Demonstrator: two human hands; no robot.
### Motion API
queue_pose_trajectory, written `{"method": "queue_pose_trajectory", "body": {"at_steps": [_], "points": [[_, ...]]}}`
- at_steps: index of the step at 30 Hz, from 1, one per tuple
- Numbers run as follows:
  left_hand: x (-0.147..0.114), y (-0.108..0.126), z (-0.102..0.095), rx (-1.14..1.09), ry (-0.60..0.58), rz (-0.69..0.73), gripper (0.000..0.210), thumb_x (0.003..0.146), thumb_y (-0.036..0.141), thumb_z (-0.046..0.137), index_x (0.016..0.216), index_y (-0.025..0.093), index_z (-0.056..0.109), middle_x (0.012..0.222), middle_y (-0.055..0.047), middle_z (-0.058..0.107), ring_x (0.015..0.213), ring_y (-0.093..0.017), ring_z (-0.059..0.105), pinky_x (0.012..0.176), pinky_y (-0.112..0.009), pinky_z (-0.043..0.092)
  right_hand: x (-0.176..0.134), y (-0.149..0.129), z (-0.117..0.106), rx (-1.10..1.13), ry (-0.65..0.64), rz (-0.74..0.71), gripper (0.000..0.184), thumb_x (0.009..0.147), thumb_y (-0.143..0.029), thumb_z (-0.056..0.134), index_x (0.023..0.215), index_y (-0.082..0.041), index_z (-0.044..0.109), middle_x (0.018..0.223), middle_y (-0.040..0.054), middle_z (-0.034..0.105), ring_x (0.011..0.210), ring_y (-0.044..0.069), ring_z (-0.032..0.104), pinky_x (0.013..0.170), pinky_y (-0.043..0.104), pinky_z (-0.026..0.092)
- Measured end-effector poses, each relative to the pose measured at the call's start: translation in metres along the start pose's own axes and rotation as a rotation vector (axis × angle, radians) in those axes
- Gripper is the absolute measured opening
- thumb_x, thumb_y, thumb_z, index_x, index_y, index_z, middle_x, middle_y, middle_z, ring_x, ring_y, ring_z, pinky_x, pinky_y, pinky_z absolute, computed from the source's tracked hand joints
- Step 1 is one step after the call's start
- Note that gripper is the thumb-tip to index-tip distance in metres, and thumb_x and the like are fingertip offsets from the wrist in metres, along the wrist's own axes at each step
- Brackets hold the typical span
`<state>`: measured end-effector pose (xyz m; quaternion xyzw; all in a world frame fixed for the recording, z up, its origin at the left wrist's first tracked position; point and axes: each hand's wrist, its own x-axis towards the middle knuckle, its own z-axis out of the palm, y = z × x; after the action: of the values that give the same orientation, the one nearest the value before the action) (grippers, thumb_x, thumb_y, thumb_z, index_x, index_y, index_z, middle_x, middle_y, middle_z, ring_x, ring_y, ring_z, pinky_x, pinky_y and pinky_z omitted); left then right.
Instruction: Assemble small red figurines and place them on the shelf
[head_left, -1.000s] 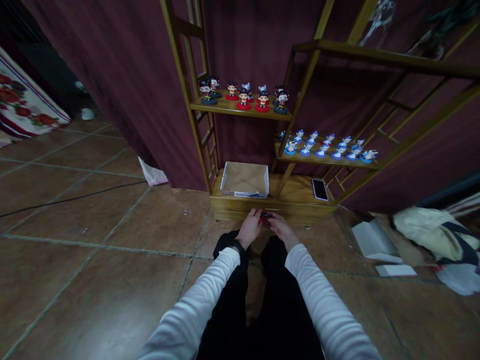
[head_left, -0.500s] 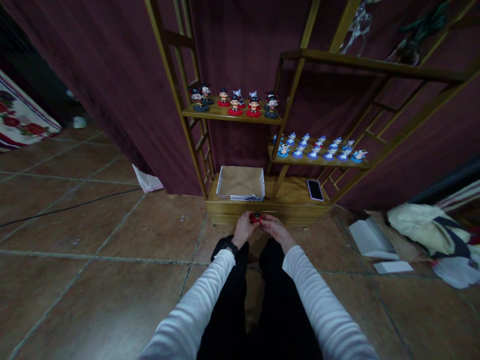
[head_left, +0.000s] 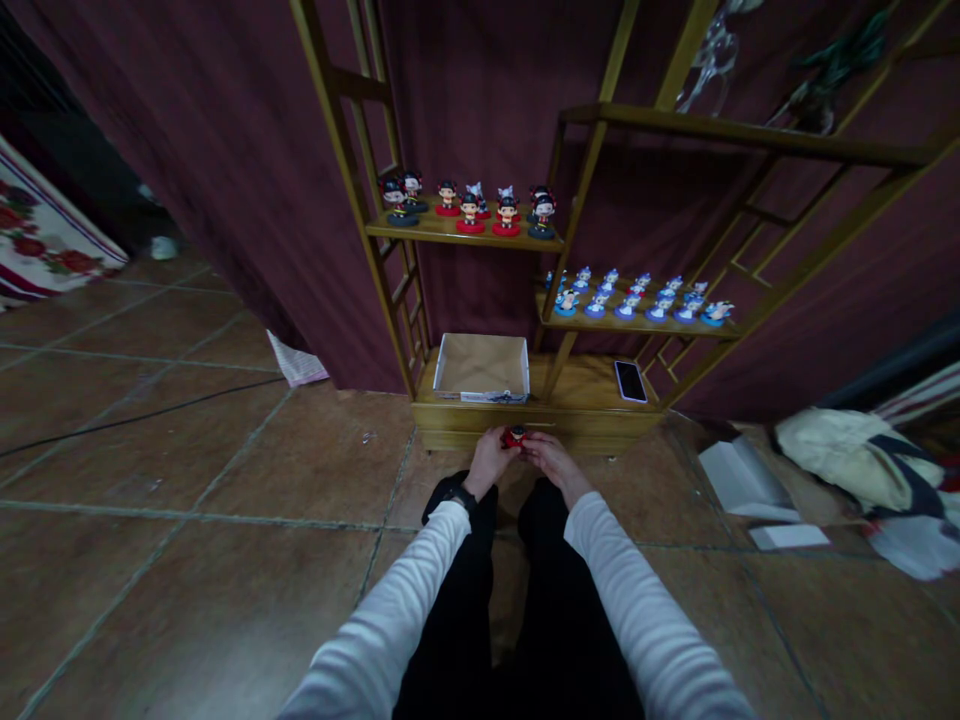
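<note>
Between my two hands is a small red figurine [head_left: 515, 437] with a dark top, held low in front of the cabinet drawer. My left hand [head_left: 491, 458] is closed on its left side, with a dark watch at the wrist. From the right, the fingers of my right hand [head_left: 553, 460] pinch the figurine too. Just beyond my hands, a shallow open cardboard box [head_left: 481, 396] sits on the cabinet top [head_left: 592, 385]. Similar dark-haired figurines [head_left: 470, 212] on red and black bases stand on the upper left shelf [head_left: 450, 230].
Several blue-and-white figurines [head_left: 630, 303] stand in rows on the right shelf. A phone [head_left: 630, 381] lies on the cabinet's right side. At right on the tiled floor are white box pieces [head_left: 746, 480], a cream cloth bundle [head_left: 847, 450] and a plastic bag [head_left: 916, 545]. A black cable [head_left: 150, 413] crosses the floor at left.
The red figurine has turned slightly between my fingers, so more of its red body shows. My hands stay in nearly the same place.
</note>
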<state>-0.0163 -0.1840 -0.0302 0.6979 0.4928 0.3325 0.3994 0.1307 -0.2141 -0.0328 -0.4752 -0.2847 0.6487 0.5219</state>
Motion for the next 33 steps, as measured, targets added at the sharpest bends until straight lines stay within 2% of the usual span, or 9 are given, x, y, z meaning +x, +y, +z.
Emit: {"method": "queue_pose_trajectory", "body": {"at_steps": [13,19,26,29,33], "points": [[-0.0018,0.0017,-0.0015,0.045,0.015,-0.007,0.016,0.068,0.02,0.067,0.082,0.016,0.06,0.073,0.0,0.062,0.068,-0.013,0.059,0.064,-0.024,0.045,-0.0025,-0.0041,0.0039,-0.023,-0.032,0.011,0.023,0.061,-0.022,0.075,0.083,-0.021,0.07,0.085,0.0028,0.073,0.078,0.016,0.067,0.075,0.028,0.051],[-0.0012,-0.0002,-0.0011,0.011,0.007,-0.019,0.018,0.068,0.021,0.068,0.083,0.016,0.059,0.075,0.0,0.063,0.069,-0.013,0.06,0.064,-0.024,0.045,-0.0028,-0.0046,0.0049,-0.01,0.001,0.015,0.025,0.061,-0.022,0.076,0.085,-0.02,0.069,0.087,0.0032,0.073,0.077,0.015,0.067,0.073,0.027,0.051],[0.0025,0.0007,-0.0021,-0.274,-0.012,-0.07,0.011,0.07,0.022,0.065,0.077,0.015,0.06,0.063,0.001,0.062,0.062,-0.012,0.058,0.059,-0.022,0.045,-0.0037,-0.0047,0.0041,0.008,-0.019,0.013,0.024,0.062,-0.023,0.075,0.085,-0.02,0.069,0.084,0.0024,0.073,0.074,0.014,0.068,0.075,0.028,0.051],[0.0041,0.0014,-0.0053,-0.432,-0.043,-0.145,0.018,0.067,0.028,0.068,0.073,0.014,0.059,0.057,0.002,0.058,0.053,-0.01,0.054,0.053,-0.021,0.043,-0.0036,-0.0049,0.0041,0.012,-0.043,0.013,0.026,0.063,-0.023,0.075,0.087,-0.02,0.068,0.084,0.0024,0.073,0.076,0.015,0.068,0.078,0.03,0.052],[0.0037,0.0024,-0.0094,-0.552,-0.048,-0.197,0.025,0.062,0.033,0.071,0.073,0.013,0.059,0.059,0.002,0.058,0.05,-0.008,0.051,0.051,-0.021,0.041,-0.0019,-0.0032,0.0035,0.015,-0.051,0.011,0.026,0.063,-0.022,0.075,0.088,-0.02,0.068,0.083,0.0026,0.072,0.074,0.015,0.068,0.077,0.03,0.053]]}}
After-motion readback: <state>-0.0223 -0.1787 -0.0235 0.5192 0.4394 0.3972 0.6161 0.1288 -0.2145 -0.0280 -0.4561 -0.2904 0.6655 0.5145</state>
